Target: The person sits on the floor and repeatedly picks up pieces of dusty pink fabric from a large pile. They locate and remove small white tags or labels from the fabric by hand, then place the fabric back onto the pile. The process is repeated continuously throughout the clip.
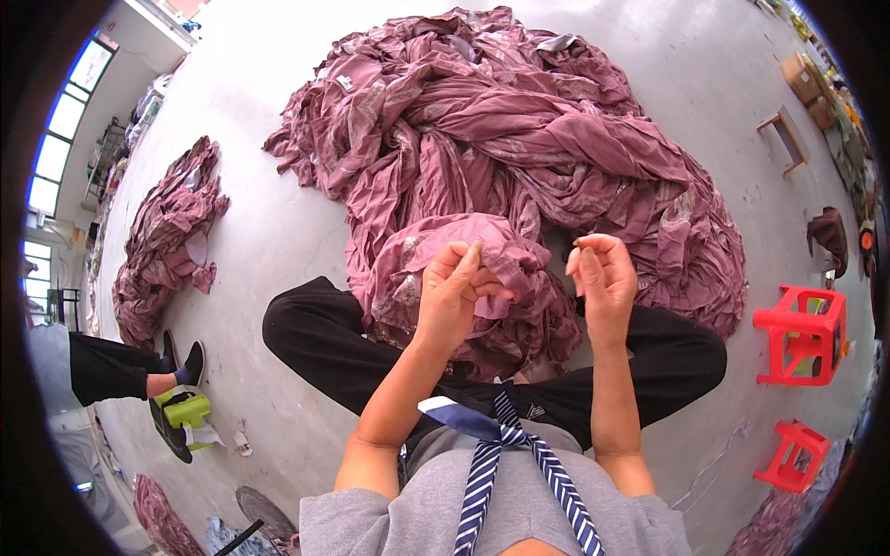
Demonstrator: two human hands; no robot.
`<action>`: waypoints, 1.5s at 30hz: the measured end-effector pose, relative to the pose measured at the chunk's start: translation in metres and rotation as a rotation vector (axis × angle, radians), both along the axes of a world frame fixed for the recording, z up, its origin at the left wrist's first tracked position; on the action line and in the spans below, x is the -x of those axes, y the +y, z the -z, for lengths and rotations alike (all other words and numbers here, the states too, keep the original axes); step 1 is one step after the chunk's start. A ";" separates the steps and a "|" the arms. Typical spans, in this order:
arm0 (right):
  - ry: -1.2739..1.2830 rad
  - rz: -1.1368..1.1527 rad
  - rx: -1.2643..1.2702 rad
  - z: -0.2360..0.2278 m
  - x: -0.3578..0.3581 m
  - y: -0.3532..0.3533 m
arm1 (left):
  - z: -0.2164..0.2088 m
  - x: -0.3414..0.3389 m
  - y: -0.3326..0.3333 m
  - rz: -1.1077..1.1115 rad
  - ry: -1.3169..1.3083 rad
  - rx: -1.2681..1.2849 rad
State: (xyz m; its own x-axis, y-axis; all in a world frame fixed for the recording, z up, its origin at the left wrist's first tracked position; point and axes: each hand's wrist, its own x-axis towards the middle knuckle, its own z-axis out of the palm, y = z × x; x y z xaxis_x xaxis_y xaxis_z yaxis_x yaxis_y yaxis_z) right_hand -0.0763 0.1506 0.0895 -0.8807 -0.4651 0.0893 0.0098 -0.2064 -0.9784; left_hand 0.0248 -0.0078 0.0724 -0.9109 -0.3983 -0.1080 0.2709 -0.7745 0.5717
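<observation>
A large heap of dusty-pink patterned fabric (519,120) lies on the floor in front of me, and part of it spreads into my lap between my crossed legs. My left hand (456,285) is closed, its thumb and forefinger pinched at the edge of a lighter pink fold of this fabric (445,232). To the right, my right hand (604,283) is raised a little apart from the fold. Its fingers are curled and thumb and fingertips are pressed together; whatever may be between them is too small to make out.
A smaller pink fabric pile (167,232) lies to the left. Near it are another person's legs (111,366) and a green object (188,410). Two red plastic stools (802,335) stand at right, with a wooden stool (786,141) and cardboard boxes (807,88) beyond.
</observation>
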 end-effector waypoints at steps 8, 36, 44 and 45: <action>0.103 -0.106 -0.067 0.010 -0.029 -0.011 | -0.001 0.002 -0.005 -0.050 -0.128 -0.114; -0.297 -0.155 0.005 0.017 0.014 -0.003 | 0.031 0.004 -0.015 0.385 -0.315 0.443; -0.226 -0.138 -0.047 0.024 0.018 -0.001 | 0.023 0.005 -0.014 0.420 -0.316 0.226; -0.173 -0.129 -0.065 0.028 0.020 0.000 | 0.023 0.005 -0.014 0.432 -0.323 0.208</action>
